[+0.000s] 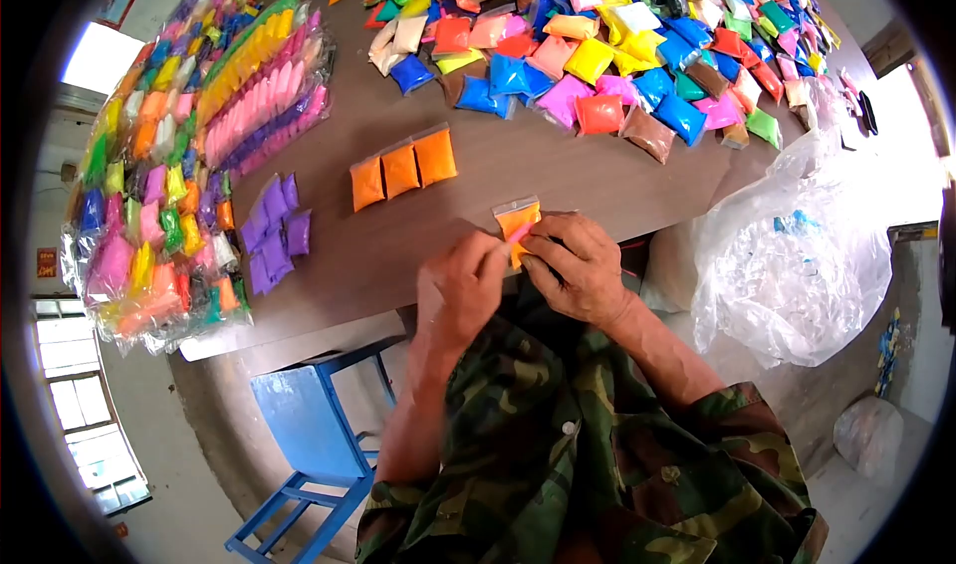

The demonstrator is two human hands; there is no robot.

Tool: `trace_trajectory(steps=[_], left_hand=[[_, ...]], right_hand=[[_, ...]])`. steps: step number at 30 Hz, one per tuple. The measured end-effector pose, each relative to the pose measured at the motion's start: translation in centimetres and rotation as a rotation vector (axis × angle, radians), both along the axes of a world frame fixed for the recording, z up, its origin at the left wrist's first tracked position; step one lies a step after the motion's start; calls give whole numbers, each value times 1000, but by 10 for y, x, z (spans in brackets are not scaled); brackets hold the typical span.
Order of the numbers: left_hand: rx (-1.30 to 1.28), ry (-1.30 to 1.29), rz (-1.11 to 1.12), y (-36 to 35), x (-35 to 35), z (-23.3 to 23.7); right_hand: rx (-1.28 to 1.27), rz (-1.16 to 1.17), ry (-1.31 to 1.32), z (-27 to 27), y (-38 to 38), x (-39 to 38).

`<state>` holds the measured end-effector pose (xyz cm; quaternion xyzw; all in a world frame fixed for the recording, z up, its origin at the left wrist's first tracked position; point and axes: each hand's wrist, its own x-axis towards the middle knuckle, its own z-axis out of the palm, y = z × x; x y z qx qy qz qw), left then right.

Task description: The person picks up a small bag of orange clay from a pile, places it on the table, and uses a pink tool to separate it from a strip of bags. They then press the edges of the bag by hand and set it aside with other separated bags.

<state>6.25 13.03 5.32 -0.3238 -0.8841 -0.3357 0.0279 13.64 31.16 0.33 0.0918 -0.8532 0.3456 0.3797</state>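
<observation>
Orange packet (pixel 509 223): left hand (pixel 468 277) and right hand (pixel 581 267) pinch it, likely for steadiness; orange trio (pixel 401 168) at 10 o'clock, probably grouped by colour

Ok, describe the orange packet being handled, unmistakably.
At the near edge of the brown tabletop, left hand and right hand meet. Between them is a clear-topped orange plastic packet. Unlike the three orange packets in a row nearby, it is single, with pink across it.
</observation>
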Motion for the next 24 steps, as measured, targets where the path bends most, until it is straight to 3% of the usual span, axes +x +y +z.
trace_trajectory(steps=[10, 12, 20, 24], left_hand=[[17, 56, 69, 0, -12, -3], [111, -63, 46, 1, -1, 6], [12, -38, 101, -9, -7, -14], [59, -71, 125, -8, 2, 0]], right_hand=[[24, -31, -2, 1, -2, -2], [1, -31, -47, 1, -3, 0], [1, -24, -65, 12, -4, -1], [28, 4, -137, 11, 1, 1]])
